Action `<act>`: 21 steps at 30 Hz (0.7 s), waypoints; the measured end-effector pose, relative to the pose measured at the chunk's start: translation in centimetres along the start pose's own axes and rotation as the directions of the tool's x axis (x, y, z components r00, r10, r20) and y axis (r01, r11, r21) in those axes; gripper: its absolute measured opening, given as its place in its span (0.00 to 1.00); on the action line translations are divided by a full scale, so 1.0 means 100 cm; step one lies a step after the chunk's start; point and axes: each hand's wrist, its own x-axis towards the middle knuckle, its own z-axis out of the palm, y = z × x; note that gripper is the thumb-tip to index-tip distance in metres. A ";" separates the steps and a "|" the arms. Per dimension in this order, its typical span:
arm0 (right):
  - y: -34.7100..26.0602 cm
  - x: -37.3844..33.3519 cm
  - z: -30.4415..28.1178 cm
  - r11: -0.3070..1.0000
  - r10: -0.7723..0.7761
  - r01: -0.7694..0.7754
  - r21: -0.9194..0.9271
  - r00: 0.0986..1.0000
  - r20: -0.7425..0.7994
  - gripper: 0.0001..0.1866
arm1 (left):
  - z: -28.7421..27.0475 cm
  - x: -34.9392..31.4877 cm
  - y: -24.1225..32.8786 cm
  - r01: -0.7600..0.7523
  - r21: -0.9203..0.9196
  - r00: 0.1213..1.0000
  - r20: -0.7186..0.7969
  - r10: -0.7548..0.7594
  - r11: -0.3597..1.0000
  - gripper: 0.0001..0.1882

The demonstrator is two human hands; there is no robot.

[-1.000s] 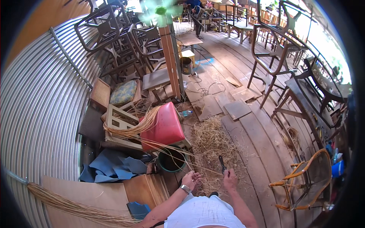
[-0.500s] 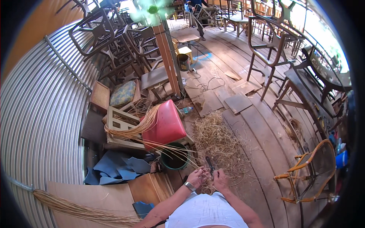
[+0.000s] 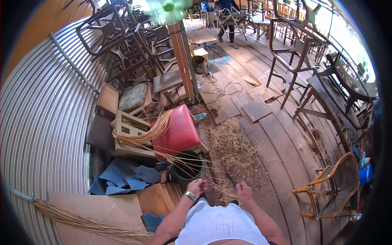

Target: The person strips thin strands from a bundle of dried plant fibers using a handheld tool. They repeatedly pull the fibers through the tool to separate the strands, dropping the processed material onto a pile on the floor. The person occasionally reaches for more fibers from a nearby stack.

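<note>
My left hand, with a watch on its wrist, is closed in a pinch on thin rattan strips just in front of my lap. These strips trail back across the dark green bucket to a looped bundle of rattan, draped over a red-cushioned chair that lies tipped. My right hand grips a knife by its handle, the dark blade angled up and left. A pile of rattan shavings covers the floorboards ahead of both hands.
Blue sheet scraps and a wooden box sit at left, near a long rattan bundle. An orange-framed chair stands at right. Stacked chairs fill the back left; a person stands far off with a chair frame.
My hands have moved apart, the left one leftward and the right one slightly right with the knife. The person at the back has come further into view.
</note>
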 end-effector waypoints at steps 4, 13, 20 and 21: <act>0.110 -0.024 -0.058 0.973 0.155 -0.160 -0.169 0.987 -0.043 0.10 | -0.067 0.020 0.056 -0.017 -0.055 0.999 -0.036 0.015 0.998 0.08; 0.217 -0.076 -0.128 0.849 0.390 -0.437 -0.298 0.898 -0.204 0.12 | -0.135 0.046 0.094 -0.166 0.068 0.984 -0.049 0.170 0.984 0.09; 0.131 -0.013 -0.060 0.884 0.255 -0.365 -0.292 0.900 -0.355 0.13 | -0.053 0.078 -0.009 -0.048 0.258 0.994 0.103 0.022 0.965 0.09; 0.100 0.000 -0.056 0.928 0.220 -0.302 -0.220 0.918 -0.331 0.12 | -0.040 0.090 -0.026 -0.045 0.315 0.986 0.165 -0.008 0.948 0.09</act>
